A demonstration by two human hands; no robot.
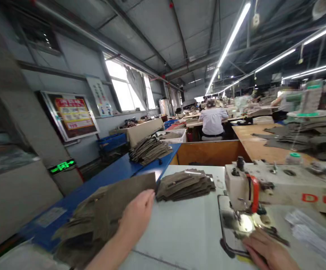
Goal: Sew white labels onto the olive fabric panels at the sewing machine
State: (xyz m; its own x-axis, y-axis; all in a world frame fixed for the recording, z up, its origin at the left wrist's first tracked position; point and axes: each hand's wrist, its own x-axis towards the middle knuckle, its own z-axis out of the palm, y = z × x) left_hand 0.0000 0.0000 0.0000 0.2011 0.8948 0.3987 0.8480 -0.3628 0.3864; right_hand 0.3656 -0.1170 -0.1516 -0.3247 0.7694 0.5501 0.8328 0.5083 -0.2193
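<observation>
My left hand point(139, 212) is closed on the edge of an olive-grey fabric piece point(123, 193), which stands raised above a spread of similar pieces at the left. My right hand point(268, 247) rests on the bed of the sewing machine point(237, 187), just in front of the lit needle area. Its fingers are bent and pressed together; whatever lies under them is too hidden to name. Between the hands, a fanned stack of olive-grey fabric pieces point(185, 183) lies on the pale tabletop point(180, 228).
Another fabric stack point(148, 150) lies on the blue table point(118, 167) farther back. A thread cone point(311, 99) stands at the right above dark cut pieces point(301, 135). Clear plastic point(312, 232) lies beside the machine. A seated co-worker point(213, 120) is ahead.
</observation>
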